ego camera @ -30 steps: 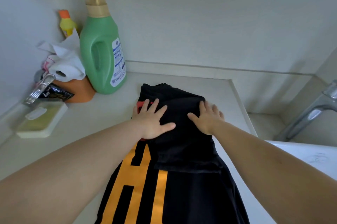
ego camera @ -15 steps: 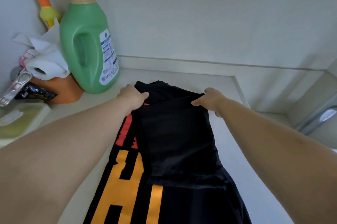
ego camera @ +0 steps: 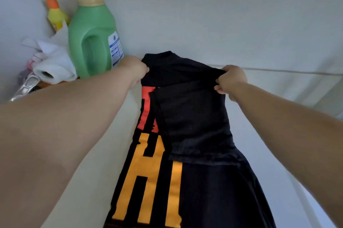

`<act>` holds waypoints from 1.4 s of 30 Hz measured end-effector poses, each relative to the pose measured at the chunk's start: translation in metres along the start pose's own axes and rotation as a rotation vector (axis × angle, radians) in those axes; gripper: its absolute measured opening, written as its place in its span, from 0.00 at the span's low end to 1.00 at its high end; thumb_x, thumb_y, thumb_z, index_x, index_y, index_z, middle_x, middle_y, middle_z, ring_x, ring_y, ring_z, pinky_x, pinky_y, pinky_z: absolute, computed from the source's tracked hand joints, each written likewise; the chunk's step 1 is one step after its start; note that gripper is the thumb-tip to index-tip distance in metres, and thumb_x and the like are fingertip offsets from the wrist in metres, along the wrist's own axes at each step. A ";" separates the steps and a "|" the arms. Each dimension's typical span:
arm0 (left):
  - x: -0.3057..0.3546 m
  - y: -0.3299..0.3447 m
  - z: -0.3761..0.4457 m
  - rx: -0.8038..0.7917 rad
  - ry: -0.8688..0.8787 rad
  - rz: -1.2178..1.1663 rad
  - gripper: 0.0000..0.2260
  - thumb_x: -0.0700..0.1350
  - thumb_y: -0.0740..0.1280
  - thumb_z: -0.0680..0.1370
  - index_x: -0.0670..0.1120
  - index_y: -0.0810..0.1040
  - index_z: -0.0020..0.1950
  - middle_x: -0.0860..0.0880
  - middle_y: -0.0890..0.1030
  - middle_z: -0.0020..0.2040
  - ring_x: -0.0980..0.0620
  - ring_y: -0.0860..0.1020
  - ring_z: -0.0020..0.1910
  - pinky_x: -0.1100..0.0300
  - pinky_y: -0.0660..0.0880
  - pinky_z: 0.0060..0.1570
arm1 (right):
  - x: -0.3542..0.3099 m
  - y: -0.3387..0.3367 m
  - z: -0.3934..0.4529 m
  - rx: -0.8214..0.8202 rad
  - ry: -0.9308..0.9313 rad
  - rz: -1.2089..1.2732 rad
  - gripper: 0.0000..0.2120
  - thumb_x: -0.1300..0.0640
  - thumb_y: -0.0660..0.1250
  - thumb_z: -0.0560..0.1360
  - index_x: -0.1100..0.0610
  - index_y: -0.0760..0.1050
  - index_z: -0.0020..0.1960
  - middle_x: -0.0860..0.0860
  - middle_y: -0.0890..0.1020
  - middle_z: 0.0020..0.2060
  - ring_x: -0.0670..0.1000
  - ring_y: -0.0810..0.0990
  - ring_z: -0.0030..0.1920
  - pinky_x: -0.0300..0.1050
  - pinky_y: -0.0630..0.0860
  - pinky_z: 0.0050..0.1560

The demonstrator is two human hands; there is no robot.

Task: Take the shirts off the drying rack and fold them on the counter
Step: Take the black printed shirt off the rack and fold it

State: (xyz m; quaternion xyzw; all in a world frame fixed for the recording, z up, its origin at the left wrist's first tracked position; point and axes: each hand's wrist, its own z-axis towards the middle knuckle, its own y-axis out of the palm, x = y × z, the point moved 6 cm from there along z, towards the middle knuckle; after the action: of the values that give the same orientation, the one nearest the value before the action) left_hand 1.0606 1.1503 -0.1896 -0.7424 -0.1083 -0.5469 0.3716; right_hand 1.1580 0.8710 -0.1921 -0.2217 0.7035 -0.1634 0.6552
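Head view: the black shirt [ego camera: 193, 116], long axis twelve to six on the worktop [ego camera: 89, 153], is pinched at its twelve-o'clock corners by left hand [ego camera: 134, 69] and right hand [ego camera: 232, 81].

The shirt [ego camera: 194, 120] is seen to be of soft, matt black cloth, printed with flat orange and red lettering of a smoother finish. The green bottle [ego camera: 92, 42] is made of smooth plastic with a faint sheen, capped in satin gold. The yellow bottle [ego camera: 56, 16] is likewise plastic. Crumpled white paper [ego camera: 53, 60] is shown, and a shiny metal clip [ego camera: 27, 86]. The counter [ego camera: 96, 153] is smooth and matt.
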 end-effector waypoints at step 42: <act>-0.093 0.064 -0.124 -0.449 0.455 1.078 0.47 0.80 0.42 0.61 0.61 0.39 0.76 0.50 0.37 0.78 0.42 0.34 0.75 0.42 0.38 0.74 | 0.076 0.053 -0.093 -0.311 -0.283 -0.974 0.52 0.20 0.46 0.66 0.51 0.40 0.79 0.51 0.40 0.78 0.57 0.37 0.77 0.57 0.44 0.76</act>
State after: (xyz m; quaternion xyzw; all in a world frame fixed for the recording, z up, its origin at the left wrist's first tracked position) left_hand 0.9714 1.0451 -0.2844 -0.6178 0.4806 -0.4363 0.4438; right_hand 1.0574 0.8703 -0.2759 -0.6373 0.4396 -0.3110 0.5513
